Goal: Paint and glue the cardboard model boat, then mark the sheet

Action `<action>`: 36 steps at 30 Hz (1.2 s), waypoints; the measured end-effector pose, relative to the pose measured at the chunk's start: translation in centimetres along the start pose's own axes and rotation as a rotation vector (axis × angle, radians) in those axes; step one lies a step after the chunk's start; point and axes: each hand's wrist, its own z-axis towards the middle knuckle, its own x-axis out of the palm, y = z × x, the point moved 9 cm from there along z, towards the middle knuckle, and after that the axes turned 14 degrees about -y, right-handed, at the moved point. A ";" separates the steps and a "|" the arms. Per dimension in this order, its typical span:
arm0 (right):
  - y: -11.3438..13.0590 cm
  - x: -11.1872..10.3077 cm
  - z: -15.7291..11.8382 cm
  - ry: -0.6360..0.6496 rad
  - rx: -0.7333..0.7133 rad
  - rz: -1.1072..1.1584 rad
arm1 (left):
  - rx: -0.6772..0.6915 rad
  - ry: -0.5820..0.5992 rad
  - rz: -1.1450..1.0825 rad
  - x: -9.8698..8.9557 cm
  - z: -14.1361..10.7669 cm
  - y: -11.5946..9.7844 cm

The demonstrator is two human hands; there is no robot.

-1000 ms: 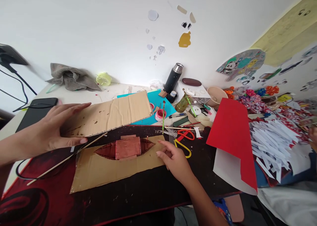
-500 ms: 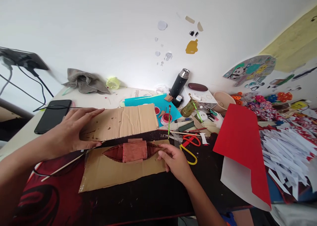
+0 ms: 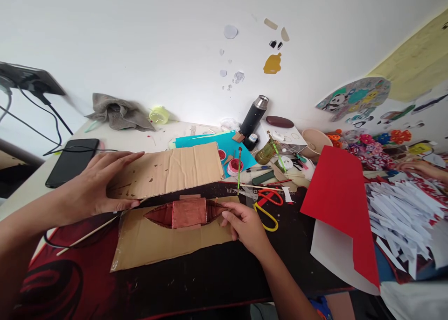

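Observation:
My left hand (image 3: 108, 180) grips the left end of a piece of corrugated cardboard (image 3: 185, 168), thumb at its near edge and fingers across the top. In front of it, a small reddish-brown model boat (image 3: 189, 212) with pointed ends and a square cover rests over a flat cardboard sheet (image 3: 157, 247). The boat's right tip is pinched between the thumb and fingers of my right hand (image 3: 245, 224). Scissors (image 3: 268, 217) with red and yellow handles lie just beyond that hand. A thin wooden stick (image 3: 86, 237) is below my left wrist.
Behind are a teal sheet (image 3: 182, 142), a pot of red paint (image 3: 234, 167), a paintbrush (image 3: 239, 170) and a black flask (image 3: 255, 114). Red paper (image 3: 338, 189) curls at right, beside white paper strips (image 3: 402, 217). Another person's hand (image 3: 416, 168) reaches in there. A phone (image 3: 72, 163) lies left.
Another person's hand has come into view at the far right, over the paper strips. Both my hands keep their holds; the cardboard and boat have barely shifted.

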 end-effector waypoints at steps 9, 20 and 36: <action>0.1 -0.3 -0.5 -0.009 -0.025 -0.007 | -0.024 -0.014 -0.014 -0.5 0.1 0.3; -1.2 -1.8 -1.8 0.028 0.112 0.020 | -0.065 0.021 0.012 -0.5 0.9 0.8; -4.4 -6.5 -5.3 0.043 0.293 0.148 | -0.029 0.299 0.054 3.1 -0.7 -2.5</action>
